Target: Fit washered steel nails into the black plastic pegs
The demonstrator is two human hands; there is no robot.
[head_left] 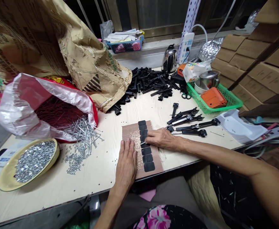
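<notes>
A brown board [153, 156] lies at the table's front edge, with a column of black rounded pieces [147, 158] down its right part and pale specks left of them. My left hand [127, 160] rests flat on the board's left side, fingers stretched forward and nothing visible in it. From the right, my right hand [162, 138] reaches over the board, its fingers bent together at the middle of the black column. Whatever those fingertips hold, if anything, is hidden. Beside that hand lie several black-handled tools [192, 130] with metal shafts.
Left are a yellow bowl of small metal parts [3, 182], loose metal pins [88, 132] and a plastic bag of dark red rods [5, 95]. Black parts [151, 79] are heaped at the back. A green basket [233, 103] and cardboard boxes [266, 78] stand right.
</notes>
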